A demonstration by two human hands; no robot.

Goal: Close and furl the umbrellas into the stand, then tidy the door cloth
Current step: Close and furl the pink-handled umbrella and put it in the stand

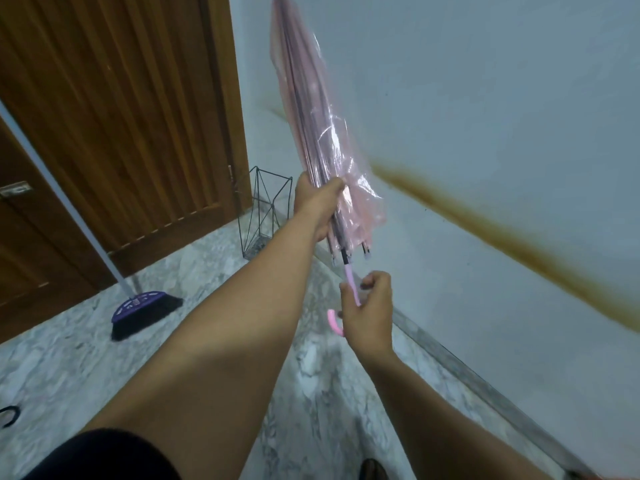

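— While the left hand grips the folded canopy of the pink umbrella, is it furled?
— Closed, held tip-up; the right hand pinches its handle. I'd guess wrapping comes next, then tipping it into the wire stand by the door.

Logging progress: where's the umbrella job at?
Done: the pink umbrella is closed, its clear canopy gathered along the shaft. In hand: left hand grips the canopy, right hand holds the handle. Left: the wire stand by the door holds nothing yet; no door cloth in view.
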